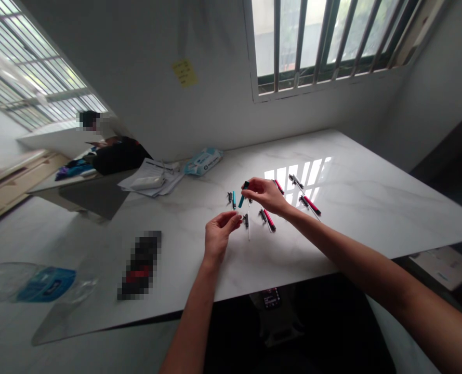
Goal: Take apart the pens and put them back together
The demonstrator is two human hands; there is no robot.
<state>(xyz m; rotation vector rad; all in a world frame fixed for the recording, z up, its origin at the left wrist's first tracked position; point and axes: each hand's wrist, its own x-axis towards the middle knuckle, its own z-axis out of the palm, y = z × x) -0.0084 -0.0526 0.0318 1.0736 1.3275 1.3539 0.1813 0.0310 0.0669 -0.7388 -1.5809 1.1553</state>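
The fingers of the right hand point(265, 195) pinch a teal pen tube point(241, 199) with a dark end, tilted above the middle of a white marble-patterned tabletop point(374, 208). Nearer the front edge, the left hand point(218, 231) has thumb and fingers drawn together; whether they grip anything small, I cannot tell.

Around the hands lie pen parts. Just beyond the left fingertips is a second teal tube point(234, 199), next to a small black clip point(229, 197). A thin white rod point(249, 231) points toward the front edge. Farther toward the right edge lie three red tubes point(312, 204), with more black pieces beside them.

A blue packet of wipes point(204, 161) rests at the back edge, with loose papers point(148, 176) to its left. A blurred-out dark object point(139, 266) lies toward the front left corner, and a clear bottle point(45, 282) is by the left edge.
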